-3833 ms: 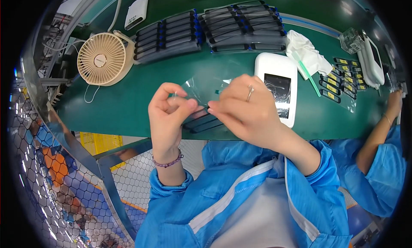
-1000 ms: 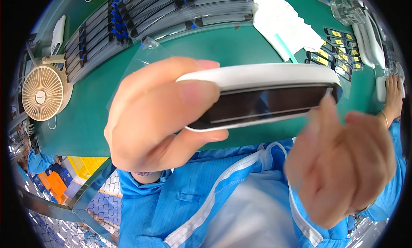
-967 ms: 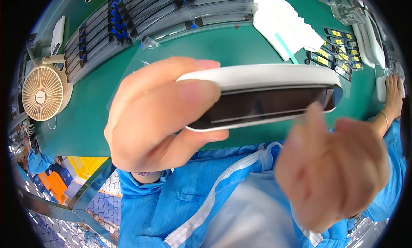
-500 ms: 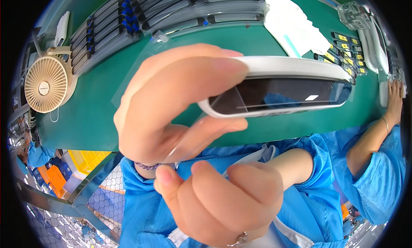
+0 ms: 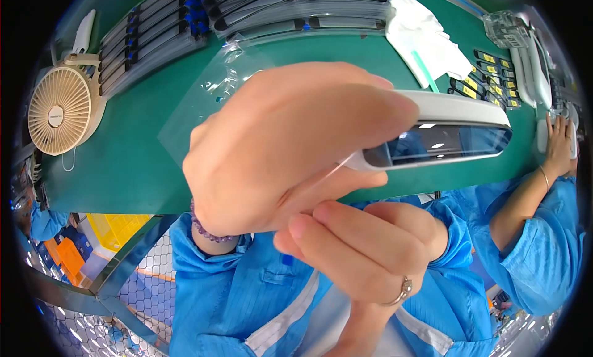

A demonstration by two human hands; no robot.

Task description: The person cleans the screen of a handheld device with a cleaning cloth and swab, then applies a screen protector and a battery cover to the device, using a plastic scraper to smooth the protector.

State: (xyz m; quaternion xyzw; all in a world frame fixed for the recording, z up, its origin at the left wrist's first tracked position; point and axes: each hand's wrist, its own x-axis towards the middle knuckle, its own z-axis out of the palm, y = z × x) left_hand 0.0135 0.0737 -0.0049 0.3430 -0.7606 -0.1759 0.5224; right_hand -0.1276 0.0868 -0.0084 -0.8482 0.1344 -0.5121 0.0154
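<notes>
My left hand (image 5: 278, 134) grips a long white handheld device (image 5: 463, 113) with a glossy dark screen, between the thumb and fingers at the device's left end. The screen's right part shows; my fingers cover the rest. From the device's left end a thin clear film (image 5: 330, 179) runs down toward my right hand (image 5: 370, 252). The fingertips of that hand are pinched together just below my left palm, and the film seems to end in them.
A clear plastic bag (image 5: 213, 88) lies on the green table (image 5: 136, 172) behind my left hand. Around it are a beige fan (image 5: 58, 110), clear trays of dark parts (image 5: 259, 26), a white cloth (image 5: 420, 36) and yellow-labelled black pieces (image 5: 466, 88). At right, a co-worker's hand (image 5: 559, 144) touches a white device.
My left hand has moved right with the device and turned, so its back covers more of the screen. My right hand has shifted right and up, closer under the left.
</notes>
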